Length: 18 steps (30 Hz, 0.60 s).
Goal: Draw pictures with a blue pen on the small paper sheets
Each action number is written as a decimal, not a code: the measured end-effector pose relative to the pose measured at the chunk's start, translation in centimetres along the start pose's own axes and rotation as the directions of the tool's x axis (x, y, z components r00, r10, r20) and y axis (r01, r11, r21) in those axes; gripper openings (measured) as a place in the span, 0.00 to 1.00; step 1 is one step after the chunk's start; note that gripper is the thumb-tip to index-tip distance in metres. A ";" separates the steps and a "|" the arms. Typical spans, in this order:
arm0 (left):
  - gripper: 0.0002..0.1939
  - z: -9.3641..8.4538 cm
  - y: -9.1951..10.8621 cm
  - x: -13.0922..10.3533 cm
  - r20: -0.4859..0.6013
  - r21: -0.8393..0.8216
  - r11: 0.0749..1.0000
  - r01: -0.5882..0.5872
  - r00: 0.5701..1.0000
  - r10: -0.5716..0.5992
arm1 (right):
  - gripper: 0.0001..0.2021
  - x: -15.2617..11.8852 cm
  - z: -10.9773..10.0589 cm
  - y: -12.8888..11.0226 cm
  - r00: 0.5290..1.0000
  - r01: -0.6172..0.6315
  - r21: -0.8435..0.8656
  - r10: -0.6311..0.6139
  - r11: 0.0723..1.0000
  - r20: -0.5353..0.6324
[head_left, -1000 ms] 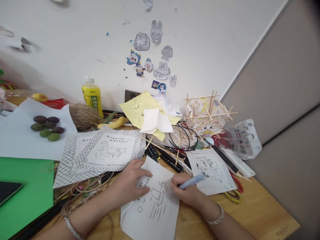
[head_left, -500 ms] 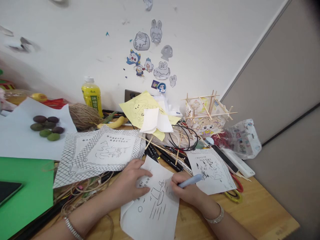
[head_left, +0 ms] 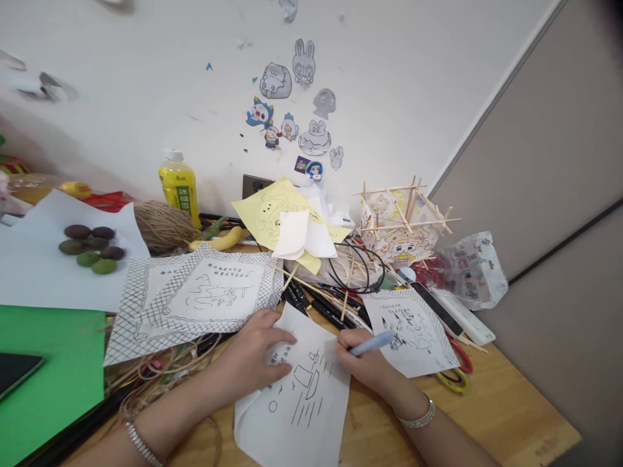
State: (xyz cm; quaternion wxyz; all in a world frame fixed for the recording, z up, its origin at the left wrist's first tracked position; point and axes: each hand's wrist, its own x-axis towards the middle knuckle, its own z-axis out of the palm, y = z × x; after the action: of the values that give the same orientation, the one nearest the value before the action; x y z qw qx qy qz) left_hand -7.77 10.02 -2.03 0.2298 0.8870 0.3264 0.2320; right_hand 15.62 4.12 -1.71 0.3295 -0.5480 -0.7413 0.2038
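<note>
A white sheet of paper (head_left: 321,428) lies in front of me with a line drawing of a boat, short strokes, a small circle and some writing. My left hand (head_left: 263,350) rests flat on its left side, thumb and fingers apart, partly covering the writing. My right hand (head_left: 357,360) is closed round a light blue pen (head_left: 374,342) at the sheet's right edge, beside the short strokes. The pen's tip is hidden behind my fingers. Next to my right hand lies another drawing with a patterned border (head_left: 413,334).
Bordered drawings (head_left: 204,298) lie to the left, near a green sheet (head_left: 53,344) and several oval fruits (head_left: 92,246) on white paper. Black markers (head_left: 331,314), a yellow drink bottle (head_left: 179,185) and a stick-framed lantern (head_left: 403,224) stand or lie behind. Scissors (head_left: 455,381) sit at right.
My right hand with the pen has shifted slightly to the right. Short strokes beside the boat show more plainly. My left hand has stayed in place.
</note>
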 end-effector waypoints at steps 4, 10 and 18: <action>0.16 -0.1 0.1 0.1 0.017 0.003 1.000 0.013 1.000 -0.014 | 0.14 0.1 0.0 0.2 0.999 -0.022 -0.020 0.021 1.000 -0.031; 0.16 -0.1 0.1 0.2 0.023 0.001 1.000 0.012 1.000 -0.012 | 0.14 0.1 0.1 0.6 0.997 -0.042 -0.009 0.041 0.999 -0.067; 0.16 -0.1 0.1 0.1 0.019 -0.001 1.000 0.013 1.000 -0.013 | 0.16 -0.5 0.3 0.0 0.998 0.031 0.071 -0.034 0.997 0.054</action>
State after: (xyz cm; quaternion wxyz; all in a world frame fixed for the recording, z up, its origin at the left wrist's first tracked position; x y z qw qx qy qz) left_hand -7.65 10.02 -1.88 0.2352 0.8869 0.3298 0.2222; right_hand 15.50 3.61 -2.00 0.3312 -0.5183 -0.7514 0.2391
